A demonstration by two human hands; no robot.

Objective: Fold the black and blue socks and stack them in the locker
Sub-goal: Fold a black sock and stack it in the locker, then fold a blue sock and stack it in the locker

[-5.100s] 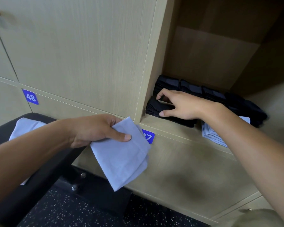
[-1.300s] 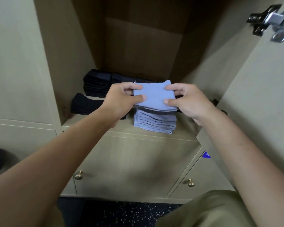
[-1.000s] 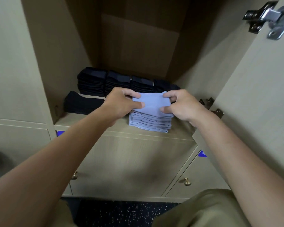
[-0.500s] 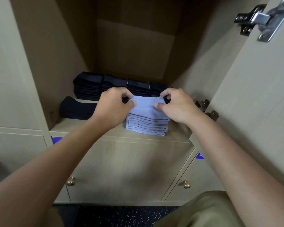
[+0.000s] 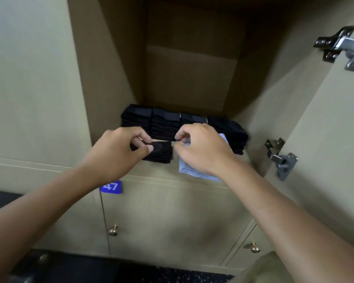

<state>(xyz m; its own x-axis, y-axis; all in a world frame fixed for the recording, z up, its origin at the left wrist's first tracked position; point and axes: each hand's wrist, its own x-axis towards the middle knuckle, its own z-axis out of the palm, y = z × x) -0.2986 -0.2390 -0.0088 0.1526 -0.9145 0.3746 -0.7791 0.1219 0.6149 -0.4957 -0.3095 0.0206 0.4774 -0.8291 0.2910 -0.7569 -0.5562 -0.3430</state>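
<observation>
Left hand [image 5: 114,152] pinches the black socks [image 5: 159,152] on the locker shelf [image 5: 161,170]; right hand [image 5: 202,148], fingers curled, covers the blue stack [image 5: 192,172], grip unclear; best to square edges gently

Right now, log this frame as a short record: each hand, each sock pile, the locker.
left hand: pinches the top of the front black sock pile
right hand: fingers curled above the blue sock stack; grip unclear
rear black sock piles: a row along the back wall
locker: door open, hinges showing
label: 47, below the shelf
</observation>
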